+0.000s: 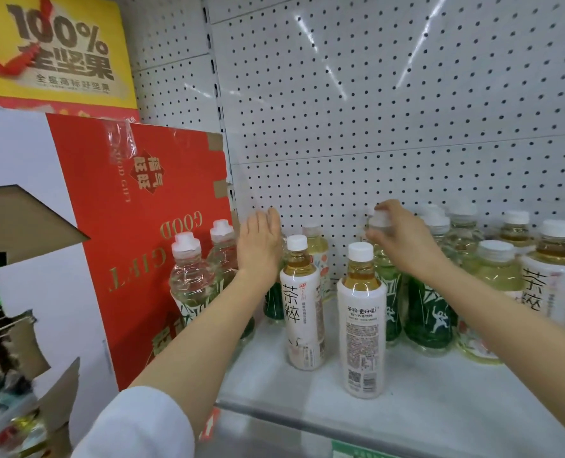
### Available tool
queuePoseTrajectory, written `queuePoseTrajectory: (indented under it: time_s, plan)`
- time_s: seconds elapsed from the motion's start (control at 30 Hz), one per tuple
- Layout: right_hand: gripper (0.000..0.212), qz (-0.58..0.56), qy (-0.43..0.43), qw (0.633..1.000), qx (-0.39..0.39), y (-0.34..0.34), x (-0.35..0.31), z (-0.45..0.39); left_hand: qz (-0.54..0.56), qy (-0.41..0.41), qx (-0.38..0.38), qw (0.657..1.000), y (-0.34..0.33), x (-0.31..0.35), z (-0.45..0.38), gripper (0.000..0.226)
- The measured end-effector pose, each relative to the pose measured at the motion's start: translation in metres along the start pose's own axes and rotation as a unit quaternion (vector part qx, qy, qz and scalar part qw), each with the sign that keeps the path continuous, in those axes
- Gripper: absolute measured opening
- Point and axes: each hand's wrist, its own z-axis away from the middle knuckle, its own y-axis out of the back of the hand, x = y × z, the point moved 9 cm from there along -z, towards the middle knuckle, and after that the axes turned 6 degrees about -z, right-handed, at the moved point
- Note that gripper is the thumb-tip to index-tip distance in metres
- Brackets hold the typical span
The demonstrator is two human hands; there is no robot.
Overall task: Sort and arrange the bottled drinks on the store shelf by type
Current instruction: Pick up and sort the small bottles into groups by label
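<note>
Lifting now risks toppling the white-label tea bottle (362, 320) just below your right hand (403, 238), which grips a green-label bottle (384, 259) by its neck; your left hand (259, 246) hovers open beside another tea bottle (302, 305).

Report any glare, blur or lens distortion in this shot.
Head view: streaks of glare cross the white pegboard back panel; wide-angle bending curves the grey metal shelf edge; the yellow cardboard sign at the corner looks soft.

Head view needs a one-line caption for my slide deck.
Right hand grips a green-label bottle's cap on the shelf; left hand hovers open.
</note>
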Motion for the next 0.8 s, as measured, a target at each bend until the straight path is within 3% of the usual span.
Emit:
queuePoseTrajectory:
  time_s: [0.1, 0.17, 0.23, 0.27, 0.37, 0.4, 0.47, 0.53, 0.63, 0.73, 0.8]
  plan:
    - [0.049, -0.011, 0.009, 1.0, 0.017, 0.009, -0.004, 0.005, 0.154, 0.016, -0.013, 0.988, 0.012, -0.006, 0.015, 0.082]
    - [0.049, -0.041, 0.013, 0.999, 0.033, 0.019, -0.012, 0.008, 0.283, 0.065, 0.038, 0.956, 0.028, -0.027, 0.042, 0.083]
    - [0.048, -0.058, 0.025, 0.996, 0.068, 0.034, -0.024, 0.01, 0.405, 0.125, 0.1, 0.9, 0.034, -0.047, 0.081, 0.062]
    - [0.047, -0.064, 0.033, 0.994, 0.087, 0.043, -0.031, 0.01, 0.473, 0.146, 0.089, 0.864, 0.028, -0.048, 0.102, 0.055]
    - [0.045, -0.105, 0.067, 0.983, 0.137, 0.067, -0.055, 0.003, 0.654, 0.127, -0.093, 0.74, -0.008, -0.003, 0.144, 0.081]
    - [0.044, -0.119, 0.082, 0.977, 0.155, 0.076, -0.063, 0.0, 0.66, 0.112, -0.14, 0.73, -0.018, 0.013, 0.152, 0.087]
    - [0.044, -0.141, 0.11, 0.964, 0.198, 0.096, -0.077, -0.006, 0.655, 0.098, -0.175, 0.729, -0.034, 0.035, 0.159, 0.072]
    - [0.044, -0.157, 0.135, 0.948, 0.24, 0.117, -0.093, -0.01, 0.663, 0.092, -0.175, 0.722, -0.041, 0.047, 0.159, 0.059]
    - [0.035, -0.181, 0.176, 0.927, 0.276, 0.143, -0.122, -0.014, 0.67, 0.072, -0.178, 0.717, -0.036, 0.061, 0.155, 0.061]
    - [0.006, -0.182, 0.205, 0.92, 0.282, 0.158, -0.155, -0.017, 0.663, 0.044, -0.175, 0.726, -0.024, 0.07, 0.153, 0.062]
    - [0.02, -0.191, 0.216, 0.914, 0.285, 0.161, -0.174, -0.019, 0.664, 0.037, -0.168, 0.728, -0.019, 0.073, 0.152, 0.064]
